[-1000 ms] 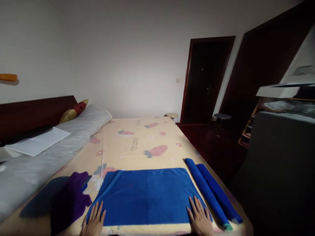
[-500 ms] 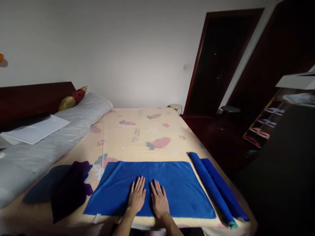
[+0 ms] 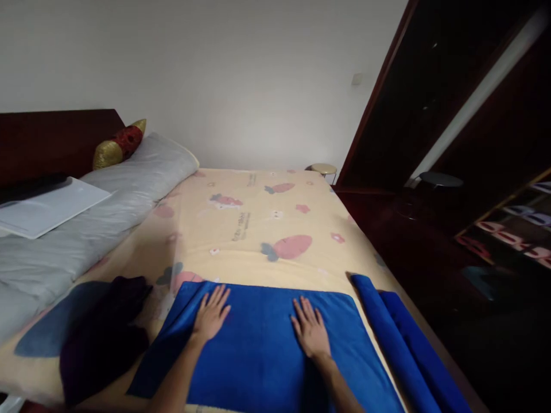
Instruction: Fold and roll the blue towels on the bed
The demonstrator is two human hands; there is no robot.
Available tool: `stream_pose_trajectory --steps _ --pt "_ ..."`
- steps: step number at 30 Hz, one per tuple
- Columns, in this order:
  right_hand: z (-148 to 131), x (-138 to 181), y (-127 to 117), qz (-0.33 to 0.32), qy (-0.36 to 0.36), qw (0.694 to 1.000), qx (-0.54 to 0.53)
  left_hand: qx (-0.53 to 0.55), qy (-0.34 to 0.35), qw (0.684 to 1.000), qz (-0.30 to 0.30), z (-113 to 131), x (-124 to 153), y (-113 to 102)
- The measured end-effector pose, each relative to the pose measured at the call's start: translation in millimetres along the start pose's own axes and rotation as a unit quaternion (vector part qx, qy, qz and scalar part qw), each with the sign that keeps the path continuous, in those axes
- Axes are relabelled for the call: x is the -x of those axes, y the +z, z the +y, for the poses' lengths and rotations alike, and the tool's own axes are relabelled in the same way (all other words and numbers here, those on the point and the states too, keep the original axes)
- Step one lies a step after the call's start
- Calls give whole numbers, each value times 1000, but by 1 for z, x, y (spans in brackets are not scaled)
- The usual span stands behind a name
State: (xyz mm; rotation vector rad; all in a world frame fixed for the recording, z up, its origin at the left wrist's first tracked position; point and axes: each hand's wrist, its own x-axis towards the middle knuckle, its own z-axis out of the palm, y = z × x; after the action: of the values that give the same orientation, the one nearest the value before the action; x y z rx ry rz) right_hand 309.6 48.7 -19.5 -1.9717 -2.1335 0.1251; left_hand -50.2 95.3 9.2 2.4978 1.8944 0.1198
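A blue towel [image 3: 258, 350] lies spread out on the bed, fairly smooth, with its near edge partly out of view. My left hand [image 3: 210, 315] rests flat on its far left part, fingers spread. On the right half of the towel, my right hand [image 3: 312, 330] also lies flat with the fingers apart. Just right of the towel are two rolled blue towels [image 3: 387, 332], side by side. To the left sits a crumpled dark purple cloth [image 3: 103, 344], partly over a flatter blue-grey cloth [image 3: 55, 321].
The bed has a cream sheet [image 3: 241, 258] printed with carrots. Along its left side runs a grey bedding roll [image 3: 142, 178] with a white board [image 3: 55, 206] and a red-gold cushion [image 3: 123, 143] on it. Stools [image 3: 323, 168] and a shoe rack [image 3: 512, 229] stand beyond the bed.
My hands have slid apart over the blue towel, the left one outward to the left and the right one to the right, both farther from me. The view has shifted closer and lower.
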Motion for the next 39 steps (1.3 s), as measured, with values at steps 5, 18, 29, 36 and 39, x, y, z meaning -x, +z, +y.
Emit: stream_pose_trajectory --steps 5,18,29,36,39 --pt "98 -2 -11 37 121 990 64 -35 -118 992 31 -94 7 5" --pt "102 1 -21 61 125 988 60 -56 -183 981 -7 -108 -14 -13" --pt "-58 -33 6 -7 -65 997 -41 40 125 991 22 103 -33 15" --pt "126 4 -31 63 97 993 9 -45 -160 986 0 -101 16 -8" --pt "102 5 -29 104 109 989 6 -53 -132 989 38 -82 17 -20"
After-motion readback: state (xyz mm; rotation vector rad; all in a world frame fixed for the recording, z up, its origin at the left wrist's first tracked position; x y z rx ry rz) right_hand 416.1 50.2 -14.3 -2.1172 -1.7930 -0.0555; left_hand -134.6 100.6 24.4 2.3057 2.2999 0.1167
